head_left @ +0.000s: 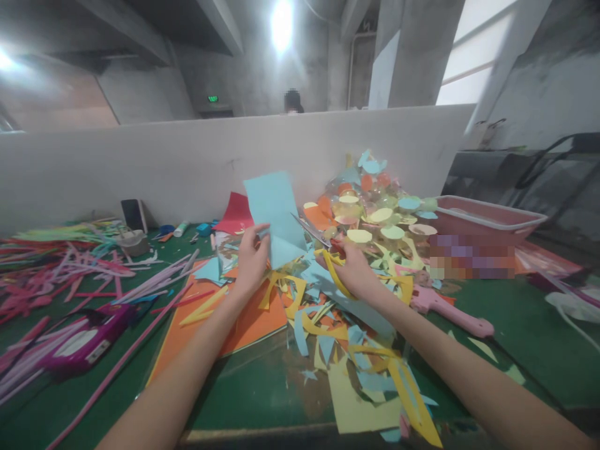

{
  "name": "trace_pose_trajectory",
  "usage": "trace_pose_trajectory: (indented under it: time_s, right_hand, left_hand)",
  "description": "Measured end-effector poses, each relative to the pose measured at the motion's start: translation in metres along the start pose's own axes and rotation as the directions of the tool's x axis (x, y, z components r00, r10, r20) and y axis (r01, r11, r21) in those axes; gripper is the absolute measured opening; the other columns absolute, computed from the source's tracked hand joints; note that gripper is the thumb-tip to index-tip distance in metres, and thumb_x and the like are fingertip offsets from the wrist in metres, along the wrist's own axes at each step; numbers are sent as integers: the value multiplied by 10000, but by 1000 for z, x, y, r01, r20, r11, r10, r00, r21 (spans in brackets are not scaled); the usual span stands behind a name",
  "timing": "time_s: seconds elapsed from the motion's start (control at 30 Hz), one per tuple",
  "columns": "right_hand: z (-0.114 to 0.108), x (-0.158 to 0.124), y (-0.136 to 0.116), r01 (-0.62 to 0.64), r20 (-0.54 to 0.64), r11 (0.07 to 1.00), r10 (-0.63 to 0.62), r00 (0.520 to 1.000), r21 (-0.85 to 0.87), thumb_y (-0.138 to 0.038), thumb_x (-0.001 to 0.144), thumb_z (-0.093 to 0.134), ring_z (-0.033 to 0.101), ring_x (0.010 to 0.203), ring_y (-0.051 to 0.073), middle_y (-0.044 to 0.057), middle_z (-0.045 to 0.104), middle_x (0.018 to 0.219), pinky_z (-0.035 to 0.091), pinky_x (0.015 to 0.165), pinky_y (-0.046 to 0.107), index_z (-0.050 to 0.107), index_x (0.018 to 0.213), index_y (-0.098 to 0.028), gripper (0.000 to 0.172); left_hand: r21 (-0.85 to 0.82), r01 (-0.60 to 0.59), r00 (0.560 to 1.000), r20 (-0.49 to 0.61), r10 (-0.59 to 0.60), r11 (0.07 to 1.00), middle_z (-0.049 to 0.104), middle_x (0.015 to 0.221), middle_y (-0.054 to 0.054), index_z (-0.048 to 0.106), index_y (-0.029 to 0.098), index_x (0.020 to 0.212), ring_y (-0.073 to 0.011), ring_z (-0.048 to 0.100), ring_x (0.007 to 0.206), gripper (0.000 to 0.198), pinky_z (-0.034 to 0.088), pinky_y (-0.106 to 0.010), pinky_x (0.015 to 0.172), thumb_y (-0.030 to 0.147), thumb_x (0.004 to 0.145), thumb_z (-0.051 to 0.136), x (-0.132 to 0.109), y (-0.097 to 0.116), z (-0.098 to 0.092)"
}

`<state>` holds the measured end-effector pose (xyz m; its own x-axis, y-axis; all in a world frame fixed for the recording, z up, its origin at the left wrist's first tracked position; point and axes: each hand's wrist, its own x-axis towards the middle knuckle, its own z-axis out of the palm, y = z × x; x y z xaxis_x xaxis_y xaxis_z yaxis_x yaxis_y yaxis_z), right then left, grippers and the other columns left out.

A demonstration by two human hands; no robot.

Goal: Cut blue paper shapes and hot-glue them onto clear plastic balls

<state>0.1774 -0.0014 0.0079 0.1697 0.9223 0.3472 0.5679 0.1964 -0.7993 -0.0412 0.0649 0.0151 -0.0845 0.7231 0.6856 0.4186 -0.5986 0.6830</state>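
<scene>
My left hand [250, 259] holds up a folded light blue sheet of paper [274, 212] by its lower left edge. My right hand [354, 269] grips yellow-handled scissors [323, 247], whose blades point up and left into the blue sheet's right edge. Below both hands lies a heap of blue, yellow and orange paper scraps [337, 325] on orange sheets [248, 322].
A green table [262, 390] carries pink and coloured paper strips [70, 269] at left, a purple device [82, 340], a pile of clear cups with coloured paper discs [379, 212], a pink tool [450, 306] and a pink basin [482, 222]. A white partition [140, 162] stands behind; a person's head shows above it.
</scene>
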Motion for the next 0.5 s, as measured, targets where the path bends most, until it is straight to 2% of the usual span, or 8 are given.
trace_pose_trajectory:
  time_s: [0.1,0.27,0.4,0.5]
  right_hand:
    - [1,-1,0,-19,24,999,18,1000,49,-598,732,663,552,1164,336,164,646,1193,451,947,481,597,1201,-149,654]
    - [4,0,2,-65,73,986,54,996,152,-575,721,688,578,1161,321,164,627,1243,463,957,464,590,1185,-165,627]
    - [3,0,-1,-125,146,968,94,985,219,-566,746,674,620,1098,297,134,646,1223,485,917,431,589,1133,-186,550]
    - [1,-2,-4,-147,200,965,104,974,216,-565,760,654,644,1001,274,103,681,1123,490,872,414,602,1069,-187,490]
  left_hand:
    - [-101,107,993,-36,-111,989,642,1037,-41,581,229,1147,-172,588,895,322,469,-271,765,338,847,547,3,-3,1]
    - [-177,162,984,-42,-172,971,658,1103,-33,644,234,1042,-189,576,1037,291,457,-268,825,291,763,586,4,-1,1]
    - [-203,307,952,78,-297,930,697,926,-27,726,203,910,-196,587,815,281,454,-284,667,331,719,566,3,7,1]
    - [-249,307,945,196,-262,919,707,900,-45,746,167,920,-190,580,726,377,451,-296,609,299,693,475,0,11,3]
